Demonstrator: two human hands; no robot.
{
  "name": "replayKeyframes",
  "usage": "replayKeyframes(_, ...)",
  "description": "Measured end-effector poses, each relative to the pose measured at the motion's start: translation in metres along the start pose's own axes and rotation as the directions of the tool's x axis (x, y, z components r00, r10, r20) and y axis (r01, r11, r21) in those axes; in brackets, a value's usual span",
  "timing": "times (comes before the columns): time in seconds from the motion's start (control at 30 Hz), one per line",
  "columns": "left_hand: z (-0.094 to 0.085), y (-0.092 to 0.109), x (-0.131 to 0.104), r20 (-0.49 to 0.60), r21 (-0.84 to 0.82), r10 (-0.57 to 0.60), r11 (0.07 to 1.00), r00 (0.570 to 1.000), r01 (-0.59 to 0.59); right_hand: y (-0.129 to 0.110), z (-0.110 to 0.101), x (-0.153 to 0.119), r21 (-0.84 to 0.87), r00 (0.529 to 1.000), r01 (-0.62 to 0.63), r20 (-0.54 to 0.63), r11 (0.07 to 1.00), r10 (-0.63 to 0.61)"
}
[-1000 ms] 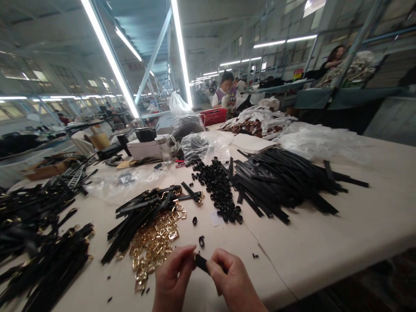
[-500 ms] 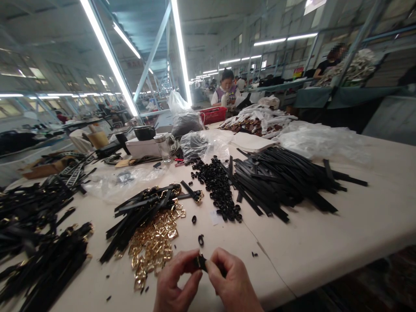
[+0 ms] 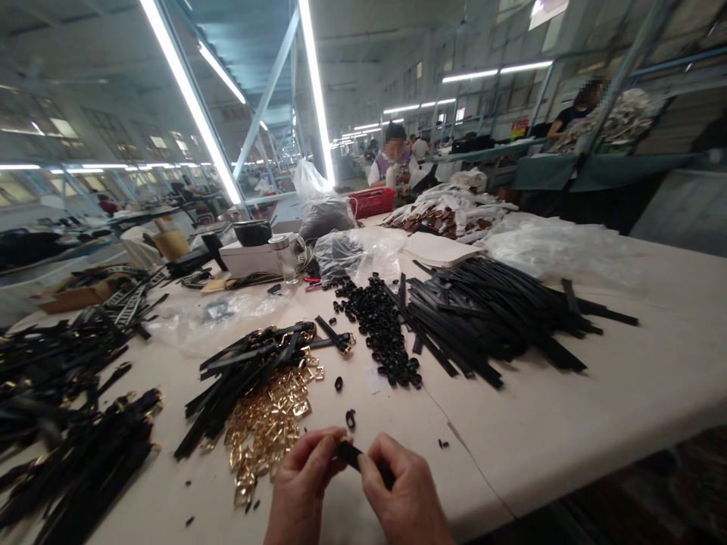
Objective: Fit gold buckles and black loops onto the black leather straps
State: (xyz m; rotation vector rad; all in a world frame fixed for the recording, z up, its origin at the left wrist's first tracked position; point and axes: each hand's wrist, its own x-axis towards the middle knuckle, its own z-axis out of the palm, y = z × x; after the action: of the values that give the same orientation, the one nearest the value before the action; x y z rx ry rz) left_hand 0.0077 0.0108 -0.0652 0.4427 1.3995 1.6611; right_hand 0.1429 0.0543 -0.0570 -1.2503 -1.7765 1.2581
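Observation:
Between my two hands, low in the head view, is a short black strap [image 3: 348,454]. My left hand [image 3: 307,473] pinches its upper left end, where a small bit of gold shows at the fingertips. My right hand [image 3: 400,481] grips the strap further down, thumb on top, and part of it is hidden in that palm. Just beyond the fingers lies a loose black loop [image 3: 351,418], with another small black loop [image 3: 339,384] behind it. Left of my left hand spreads a heap of gold buckles [image 3: 266,424].
Black straps with buckles [image 3: 250,363] lie behind the gold heap, and more pile up at the far left [image 3: 73,462]. A pile of black loops [image 3: 383,333] adjoins long black strips [image 3: 482,318]. A glass mug [image 3: 288,259] stands behind. A person [image 3: 394,163] sits across the table.
My left fingers have closed in together at the strap's end, the thumb moving up to it. More of the strap's flat face now shows between my hands.

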Motion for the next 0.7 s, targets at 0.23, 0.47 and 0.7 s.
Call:
replayKeyframes(0.23, 0.006, -0.006, -0.008, 0.032, 0.238, 0.217, 0.946, 0.976, -0.219, 0.010, 0.005, -0.001, 0.034, 0.999, 0.045, -0.015, 0.998, -0.044)
replayKeyframes(0.47, 0.008, 0.005, -0.003, 0.138, 0.297, 0.186, 0.929, 0.973, -0.220, 0.004, -0.005, 0.004, 0.247, 0.988, -0.026, 0.152, 0.969, -0.013)
replayKeyframes(0.7, -0.006, 0.006, 0.019, 0.059, 0.318, 0.174, 0.930, 0.983, -0.184, 0.008, -0.021, 0.005, 0.257, 0.921, -0.182, 0.383, 0.949, 0.073)
